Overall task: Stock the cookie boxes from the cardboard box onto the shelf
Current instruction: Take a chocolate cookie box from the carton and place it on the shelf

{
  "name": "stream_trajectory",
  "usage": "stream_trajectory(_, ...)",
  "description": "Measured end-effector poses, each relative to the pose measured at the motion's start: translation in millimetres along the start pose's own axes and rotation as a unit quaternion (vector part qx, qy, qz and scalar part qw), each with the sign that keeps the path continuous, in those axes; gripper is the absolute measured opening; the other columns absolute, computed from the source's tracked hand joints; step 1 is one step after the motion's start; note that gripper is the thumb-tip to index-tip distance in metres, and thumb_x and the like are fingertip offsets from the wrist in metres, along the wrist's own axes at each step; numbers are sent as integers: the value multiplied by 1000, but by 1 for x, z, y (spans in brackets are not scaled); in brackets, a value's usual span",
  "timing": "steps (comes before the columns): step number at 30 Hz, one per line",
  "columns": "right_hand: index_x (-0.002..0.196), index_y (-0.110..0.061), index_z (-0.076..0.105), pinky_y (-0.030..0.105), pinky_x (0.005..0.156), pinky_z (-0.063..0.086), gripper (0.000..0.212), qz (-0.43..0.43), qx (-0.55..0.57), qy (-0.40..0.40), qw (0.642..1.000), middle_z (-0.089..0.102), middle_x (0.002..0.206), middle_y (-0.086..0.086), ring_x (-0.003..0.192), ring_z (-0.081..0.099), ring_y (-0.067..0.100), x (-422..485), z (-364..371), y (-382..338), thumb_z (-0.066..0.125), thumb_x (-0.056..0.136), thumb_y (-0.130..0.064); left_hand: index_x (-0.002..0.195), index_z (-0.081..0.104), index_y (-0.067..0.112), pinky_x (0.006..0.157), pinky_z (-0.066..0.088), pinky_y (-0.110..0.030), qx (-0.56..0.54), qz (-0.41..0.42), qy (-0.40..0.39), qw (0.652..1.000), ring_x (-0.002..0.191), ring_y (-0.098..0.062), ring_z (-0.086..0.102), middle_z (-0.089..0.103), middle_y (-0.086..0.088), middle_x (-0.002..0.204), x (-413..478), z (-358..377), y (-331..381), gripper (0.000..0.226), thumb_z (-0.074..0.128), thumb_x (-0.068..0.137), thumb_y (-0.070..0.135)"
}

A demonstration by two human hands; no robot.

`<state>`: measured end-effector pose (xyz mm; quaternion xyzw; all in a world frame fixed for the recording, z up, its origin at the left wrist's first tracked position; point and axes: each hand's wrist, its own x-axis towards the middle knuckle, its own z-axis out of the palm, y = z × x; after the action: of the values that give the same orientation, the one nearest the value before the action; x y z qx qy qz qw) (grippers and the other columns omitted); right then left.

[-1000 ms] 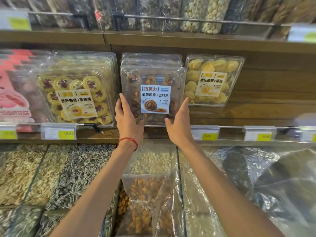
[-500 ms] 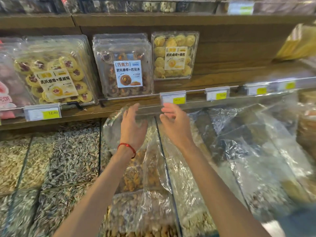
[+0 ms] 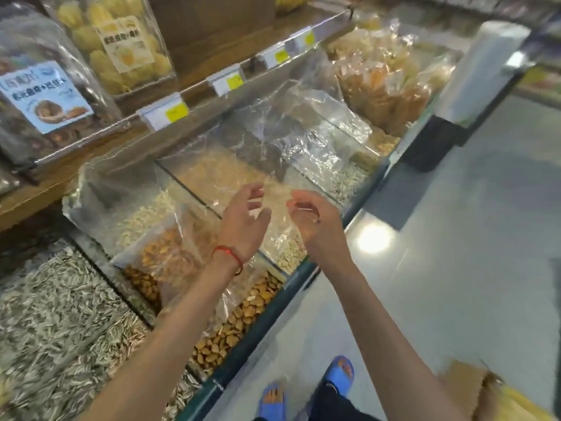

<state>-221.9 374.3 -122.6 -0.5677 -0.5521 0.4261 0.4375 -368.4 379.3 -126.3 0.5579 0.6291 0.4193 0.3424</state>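
One wide-angle view from the person's head, looking steeply down and forward, tilted and close. Forearms [image 3: 170,329] enter from six o'clock; left hand [image 3: 243,217] and right hand [image 3: 312,220] sit near centre. Shelf [image 3: 197,65] at eleven o'clock, floor [image 3: 455,238] at three, cardboard box [image 3: 467,381] at five.

Both bare forearms reach forward side by side, drawing closer toward the wrists, with the left hand [image 3: 244,221] and the right hand [image 3: 317,226] near each other but apart, palms turned toward one another, fingers loosely curled and empty, a red cord [image 3: 228,257] round the left wrist.
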Motion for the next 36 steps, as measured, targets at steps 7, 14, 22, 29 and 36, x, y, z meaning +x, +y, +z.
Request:
stream_trajectory(7,119,-14,70,22,89,54,26,88,27,155,984,74,109,1,94,67,7,-107,-110,57,64,95,-7,126,58,15,81,50,-13,20,46,-179,983,97,-12,63,65,1,115,-72,118,29,40,62,89,3)
stream_trajectory(14,115,-22,68,22,89,53,25,166,66,276,944,74,105,-4,97,67,5,-241,-233,125,62,96,-8,128,57,18,91,51,-25,44,86,-344,934,97,-11,62,65,4,115,-186,253,61,38,59,92,7)
stream_trajectory(22,115,-22,67,10,83,48,26,216,105,394,887,72,106,-3,99,65,2,-384,-348,197,62,96,-5,123,61,21,71,44,-2,56,111,-477,870,91,2,62,68,6,111,-325,391,94,33,60,92,10)
stream_trajectory(29,124,-16,67,24,91,54,27,293,162,481,811,71,112,0,106,66,10,-458,-413,260,62,98,-11,121,62,22,70,44,-2,105,113,-570,807,90,2,60,66,7,109,-397,491,103,30,58,94,12)
stream_trajectory(36,110,-22,69,21,82,49,18,359,222,552,719,71,105,0,99,66,13,-477,-463,333,64,97,-10,117,64,15,67,44,-1,184,69,-643,741,93,-11,63,68,-4,113,-415,616,75,28,58,92,6)
